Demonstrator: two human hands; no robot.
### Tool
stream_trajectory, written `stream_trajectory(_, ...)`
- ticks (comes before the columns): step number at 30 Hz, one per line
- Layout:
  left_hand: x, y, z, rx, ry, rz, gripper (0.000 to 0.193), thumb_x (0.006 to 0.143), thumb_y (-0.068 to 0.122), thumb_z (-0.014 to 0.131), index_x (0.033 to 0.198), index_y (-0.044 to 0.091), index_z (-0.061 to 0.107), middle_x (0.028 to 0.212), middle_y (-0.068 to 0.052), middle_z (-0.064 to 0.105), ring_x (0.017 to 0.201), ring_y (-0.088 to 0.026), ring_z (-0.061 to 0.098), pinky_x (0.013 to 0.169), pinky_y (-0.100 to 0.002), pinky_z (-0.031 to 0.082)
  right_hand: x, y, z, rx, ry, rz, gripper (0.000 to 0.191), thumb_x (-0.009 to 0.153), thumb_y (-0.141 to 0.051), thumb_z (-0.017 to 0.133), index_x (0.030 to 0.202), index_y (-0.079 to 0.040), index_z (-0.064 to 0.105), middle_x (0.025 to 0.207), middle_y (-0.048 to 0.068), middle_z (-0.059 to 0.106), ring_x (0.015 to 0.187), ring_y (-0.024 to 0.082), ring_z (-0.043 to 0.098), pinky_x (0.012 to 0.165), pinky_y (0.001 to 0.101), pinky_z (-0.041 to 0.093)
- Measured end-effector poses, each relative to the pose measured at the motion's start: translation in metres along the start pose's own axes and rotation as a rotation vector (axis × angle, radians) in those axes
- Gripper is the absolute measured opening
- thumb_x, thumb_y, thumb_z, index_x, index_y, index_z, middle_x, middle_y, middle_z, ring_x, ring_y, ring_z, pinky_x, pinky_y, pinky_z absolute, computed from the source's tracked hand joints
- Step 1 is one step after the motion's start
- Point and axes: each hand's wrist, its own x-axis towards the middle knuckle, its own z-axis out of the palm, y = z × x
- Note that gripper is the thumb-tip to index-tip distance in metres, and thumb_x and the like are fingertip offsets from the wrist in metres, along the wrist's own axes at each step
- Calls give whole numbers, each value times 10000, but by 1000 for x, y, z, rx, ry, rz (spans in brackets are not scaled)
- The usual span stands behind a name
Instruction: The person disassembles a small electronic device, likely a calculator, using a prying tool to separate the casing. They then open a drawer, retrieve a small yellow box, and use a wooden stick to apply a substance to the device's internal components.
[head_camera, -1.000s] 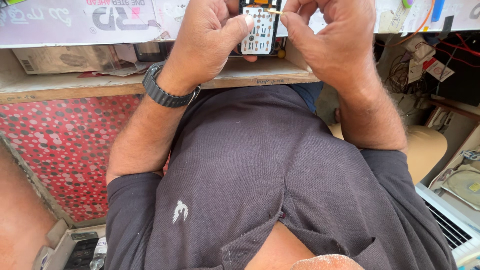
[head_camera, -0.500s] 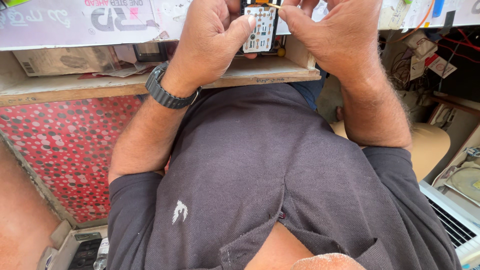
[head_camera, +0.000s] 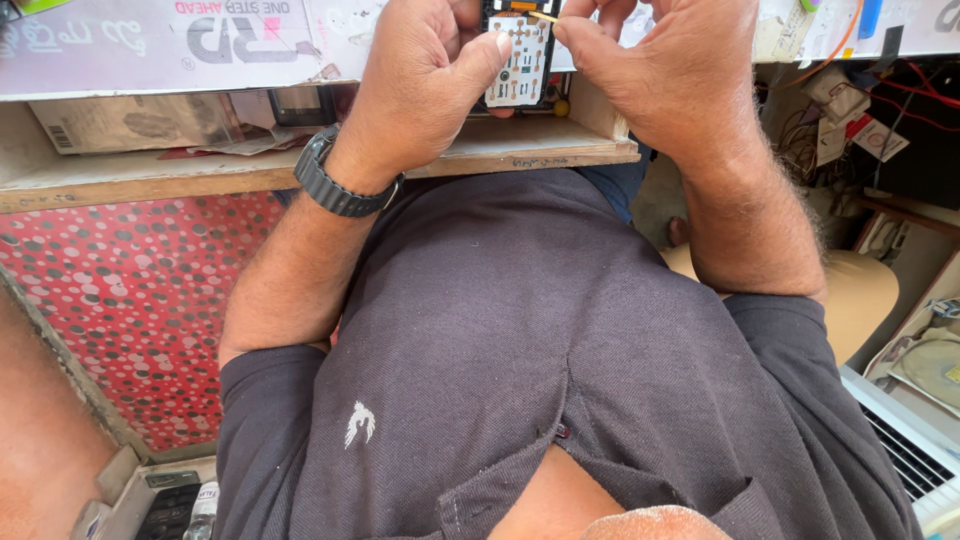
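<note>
small keypad board held up between both hands

we hold a small phone keypad board (head_camera: 520, 55), white-faced with a dark frame, up above the wooden desk (head_camera: 520, 150) edge. our left hand (head_camera: 425, 85) is closed around its left side, thumb pressed on the face. our right hand (head_camera: 660, 75) pinches a thin yellowish sliver (head_camera: 543, 16) at the board's top edge; what it is, we cannot tell.

we judge the risk to be a slip: the pinch is fine, and a jerk could drop the sliver or scratch the contacts. a loose grip could let the board fall to the desk.

a pale printed banner (head_camera: 150, 45) runs along the top left. beneath it lies a flat brown cardboard box (head_camera: 130, 122). a red dotted panel (head_camera: 130, 300) sits below the desk.
</note>
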Motion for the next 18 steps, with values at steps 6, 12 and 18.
stream_trajectory(6,1,-2,0,7,14,-6,136,1117,26,582,1203,-76,602,1099,-106,712,917,-108,717,770,-271,644,2,2,1,36,4,-11,129,1026,125,732,1088,42,655,1041,109,715,945,148,713,793,241,590)
stream_trajectory(12,-1,-7,-1,168,35,37,94,1116,27,633,1162,-56,632,1054,-65,691,946,-77,649,829,-266,575,6,-5,4,16,10,-9,142,1047,125,758,1087,38,653,1066,112,711,974,171,716,786,241,591)
stream_trajectory(18,0,-9,-3,160,33,40,100,1119,48,639,1170,-38,626,1063,-43,691,954,-70,645,834,-267,570,10,-21,6,-209,42,-15,175,1013,61,813,1055,-8,657,1013,78,738,865,165,723,733,288,562)
